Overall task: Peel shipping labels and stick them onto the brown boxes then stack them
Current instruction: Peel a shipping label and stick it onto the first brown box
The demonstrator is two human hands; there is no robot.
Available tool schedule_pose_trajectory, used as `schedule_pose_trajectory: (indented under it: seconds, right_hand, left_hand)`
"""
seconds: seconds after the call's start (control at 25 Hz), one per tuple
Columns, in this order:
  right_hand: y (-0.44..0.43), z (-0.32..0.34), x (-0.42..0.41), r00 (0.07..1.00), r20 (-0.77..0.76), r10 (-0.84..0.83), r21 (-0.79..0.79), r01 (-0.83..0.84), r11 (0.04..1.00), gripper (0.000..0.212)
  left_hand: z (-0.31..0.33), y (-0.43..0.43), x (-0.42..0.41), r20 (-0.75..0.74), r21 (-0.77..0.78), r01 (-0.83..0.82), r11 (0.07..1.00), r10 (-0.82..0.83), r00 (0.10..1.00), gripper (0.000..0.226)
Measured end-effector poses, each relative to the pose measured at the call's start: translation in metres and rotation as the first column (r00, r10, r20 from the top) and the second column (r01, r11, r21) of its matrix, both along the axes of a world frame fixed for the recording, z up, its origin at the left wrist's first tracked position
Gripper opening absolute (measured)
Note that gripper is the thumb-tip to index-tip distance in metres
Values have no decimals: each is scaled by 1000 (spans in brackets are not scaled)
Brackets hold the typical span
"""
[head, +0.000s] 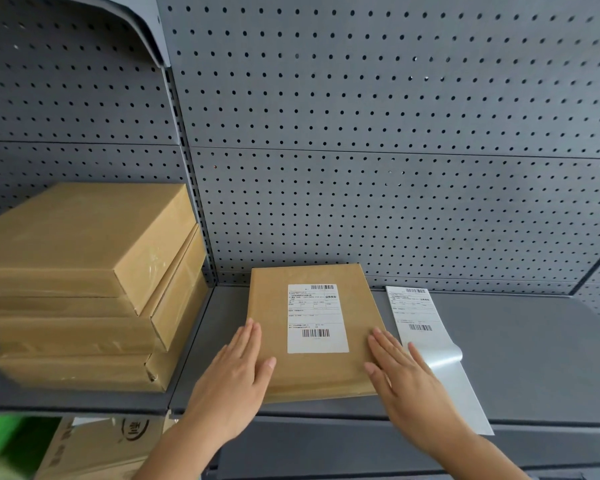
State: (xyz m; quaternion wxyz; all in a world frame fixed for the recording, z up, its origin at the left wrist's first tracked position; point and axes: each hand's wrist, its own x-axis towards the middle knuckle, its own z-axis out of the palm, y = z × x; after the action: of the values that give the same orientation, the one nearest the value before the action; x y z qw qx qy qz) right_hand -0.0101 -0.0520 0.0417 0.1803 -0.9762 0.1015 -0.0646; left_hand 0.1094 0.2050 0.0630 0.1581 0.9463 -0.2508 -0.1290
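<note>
A flat brown box lies on the grey shelf in front of me, with a white shipping label stuck on its top. My left hand lies flat with straight fingers on the box's left edge. On the box's right edge rests my right hand, also flat. A sheet of labels sits just right of the box, its shiny backing strip hanging over the shelf's front edge. Three brown boxes are stacked on the left shelf.
A grey pegboard wall stands behind the shelf, split by an upright post. Below the left shelf are a printed carton and something green. Bare shelf extends to the right of the labels.
</note>
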Motion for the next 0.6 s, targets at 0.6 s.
schedule_pose_trajectory:
  seconds: [0.6]
  right_hand:
    - [-15,33,13,894,-174,-413,786,379,489,24]
  left_hand:
    - [17,-20,-13,-612,-558,-573,600,168,773,28]
